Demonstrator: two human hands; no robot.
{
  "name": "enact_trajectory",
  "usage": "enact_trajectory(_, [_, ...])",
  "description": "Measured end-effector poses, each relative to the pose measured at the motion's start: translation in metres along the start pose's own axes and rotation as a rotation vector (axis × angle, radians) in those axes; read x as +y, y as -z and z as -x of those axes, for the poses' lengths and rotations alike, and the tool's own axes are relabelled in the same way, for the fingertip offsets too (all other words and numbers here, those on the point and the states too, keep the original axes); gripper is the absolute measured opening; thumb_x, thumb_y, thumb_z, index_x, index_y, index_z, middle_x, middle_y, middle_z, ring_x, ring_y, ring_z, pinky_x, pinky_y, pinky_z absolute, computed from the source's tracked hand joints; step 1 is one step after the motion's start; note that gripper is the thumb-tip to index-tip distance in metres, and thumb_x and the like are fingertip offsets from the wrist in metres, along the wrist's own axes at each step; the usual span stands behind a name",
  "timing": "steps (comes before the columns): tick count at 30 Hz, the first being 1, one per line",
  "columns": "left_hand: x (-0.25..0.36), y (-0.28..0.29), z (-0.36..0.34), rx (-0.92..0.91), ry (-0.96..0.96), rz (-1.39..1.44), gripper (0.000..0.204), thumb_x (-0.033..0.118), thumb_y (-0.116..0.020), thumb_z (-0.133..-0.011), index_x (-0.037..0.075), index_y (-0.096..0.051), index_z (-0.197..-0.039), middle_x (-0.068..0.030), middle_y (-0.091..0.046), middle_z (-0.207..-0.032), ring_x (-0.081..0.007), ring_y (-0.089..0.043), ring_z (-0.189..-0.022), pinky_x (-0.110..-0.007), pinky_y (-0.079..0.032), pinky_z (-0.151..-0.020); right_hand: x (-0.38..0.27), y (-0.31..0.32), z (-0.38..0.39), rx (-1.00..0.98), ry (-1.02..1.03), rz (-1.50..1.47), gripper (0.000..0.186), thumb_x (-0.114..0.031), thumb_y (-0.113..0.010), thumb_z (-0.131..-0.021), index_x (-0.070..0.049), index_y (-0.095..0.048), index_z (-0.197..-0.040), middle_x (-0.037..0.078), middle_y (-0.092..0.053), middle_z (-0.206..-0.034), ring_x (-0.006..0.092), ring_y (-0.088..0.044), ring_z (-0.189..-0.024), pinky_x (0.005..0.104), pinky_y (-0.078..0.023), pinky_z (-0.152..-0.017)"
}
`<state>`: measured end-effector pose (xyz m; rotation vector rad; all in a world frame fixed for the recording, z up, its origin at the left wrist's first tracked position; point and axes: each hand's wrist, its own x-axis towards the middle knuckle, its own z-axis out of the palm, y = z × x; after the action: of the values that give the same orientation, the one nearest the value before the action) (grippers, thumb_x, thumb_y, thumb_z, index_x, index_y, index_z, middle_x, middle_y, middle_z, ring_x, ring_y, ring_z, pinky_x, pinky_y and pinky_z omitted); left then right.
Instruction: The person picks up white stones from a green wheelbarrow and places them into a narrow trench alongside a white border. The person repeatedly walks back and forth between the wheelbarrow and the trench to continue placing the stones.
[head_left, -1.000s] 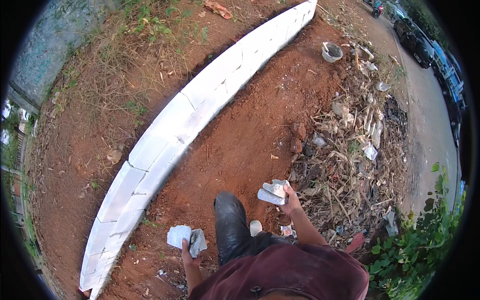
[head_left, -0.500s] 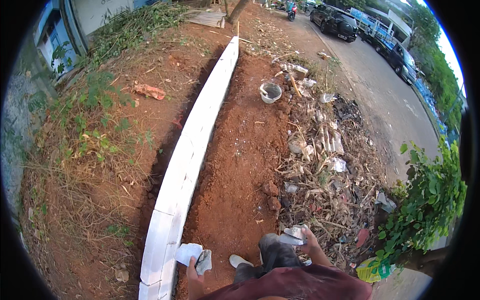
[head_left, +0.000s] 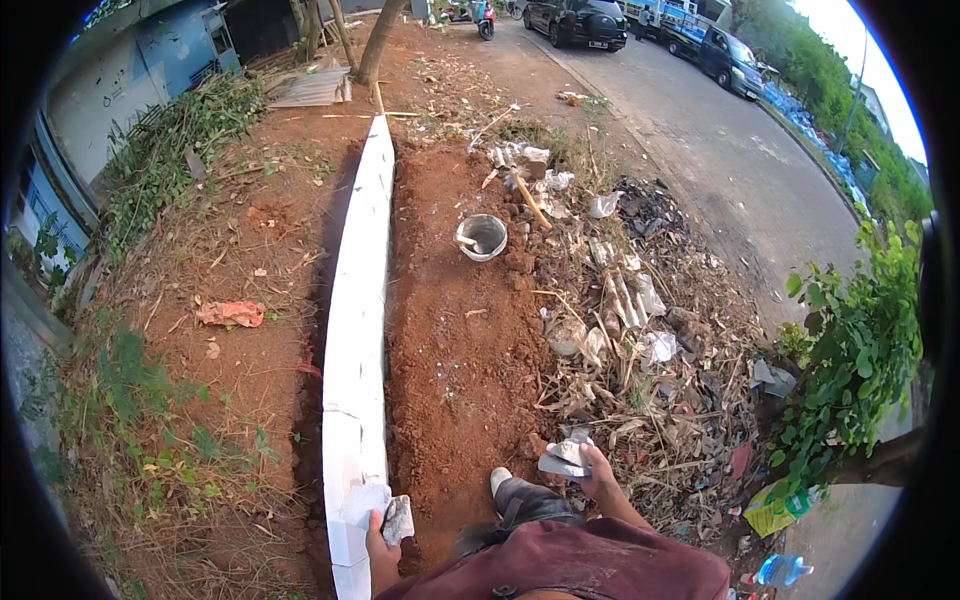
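A low wall of white blocks (head_left: 352,330) runs away from me along a trench in red soil. My left hand (head_left: 381,548) is closed on broken block pieces: a flat white one (head_left: 364,503) and a rough grey one (head_left: 398,521). They are held over or close beside the wall's near end. Away to the right, over the soil's edge, my right hand (head_left: 603,482) grips more broken block pieces (head_left: 568,456), whitish and grey, stacked together. Farther ahead, a grey bucket (head_left: 484,238) stands on the soil with a tool's pale handle leaning inside; the tool's head is hidden.
Dry leaves and litter (head_left: 640,400) cover the ground on my right, beside a leafy bush (head_left: 850,365). A wooden handle (head_left: 531,203) lies past the bucket. Cut branches (head_left: 180,145) are heaped at far left, and a tree trunk (head_left: 380,45) stands beyond the wall. Vehicles occupy the road.
I have moved forward along the wall, and the bucket now appears nearer. My view has turned toward the right. Both hands still hold their block pieces.
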<state>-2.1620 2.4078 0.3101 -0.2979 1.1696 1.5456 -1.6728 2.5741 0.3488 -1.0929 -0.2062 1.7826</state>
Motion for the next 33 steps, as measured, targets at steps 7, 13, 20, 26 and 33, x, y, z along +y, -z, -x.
enact_trajectory(7, [0.068, -0.101, -0.034, 0.034, -0.067, 0.042, 0.046, 0.04, -0.062, -0.1, 0.003, -0.064, -0.126, -0.0107, -0.071, -0.12, -0.0243, -0.071, -0.105, -0.038, -0.058, -0.09, -0.08, -0.174, -0.156, -0.244, 0.019, 0.045, 0.046, -0.021, -0.068, -0.092, 0.0, -0.058, -0.132, 0.014, -0.068, -0.12, 0.0262, -0.069, -0.106, 0.0427, -0.057, -0.092])
enact_trajectory(13, [0.092, -0.133, -0.1, -0.073, -0.799, -1.324, 0.089, -0.004, -0.069, -0.083, -0.001, -0.022, -0.158, -0.0312, -0.06, -0.129, -0.0377, -0.064, -0.117, -0.04, -0.05, -0.099, -0.098, -0.259, -0.29, -0.195, -0.059, 0.178, 0.043, -0.02, -0.068, -0.092, -0.002, -0.06, -0.13, 0.012, -0.069, -0.116, 0.0253, -0.069, -0.105, 0.0443, -0.058, -0.09])
enact_trajectory(20, [0.195, -0.277, -0.254, 0.004, -0.084, 0.089, 0.046, 0.037, -0.054, -0.102, 0.003, -0.058, -0.133, -0.014, -0.067, -0.127, -0.0262, -0.065, -0.117, -0.038, -0.054, -0.097, -0.155, -0.413, -0.38, -0.148, -0.066, 0.251, 0.04, -0.023, -0.067, -0.094, -0.003, -0.06, -0.128, 0.011, -0.07, -0.113, 0.0231, -0.07, -0.101, 0.0404, -0.059, -0.085])
enact_trajectory(26, [0.277, -0.394, -0.372, -0.024, -0.179, 0.197, 0.05, 0.032, -0.063, -0.101, 0.001, -0.053, -0.138, -0.0134, -0.066, -0.129, -0.0282, -0.068, -0.111, -0.041, -0.056, -0.095, -0.19, -0.523, -0.458, -0.175, -0.057, 0.247, 0.043, -0.018, -0.066, -0.093, -0.001, -0.056, -0.131, 0.013, -0.067, -0.119, 0.0285, -0.067, -0.108, 0.0456, -0.056, -0.093])
enact_trajectory(33, [0.281, -0.487, -0.41, 0.271, -0.227, 0.401, 0.052, 0.03, -0.068, -0.097, 0.002, -0.051, -0.139, -0.0117, -0.066, -0.126, -0.0264, -0.067, -0.11, -0.041, -0.057, -0.092, -0.211, -0.705, -0.605, -0.446, 0.024, 0.724, 0.052, -0.016, -0.076, -0.084, 0.004, -0.057, -0.127, 0.015, -0.067, -0.122, 0.0241, -0.064, -0.111, 0.0391, -0.051, -0.096])
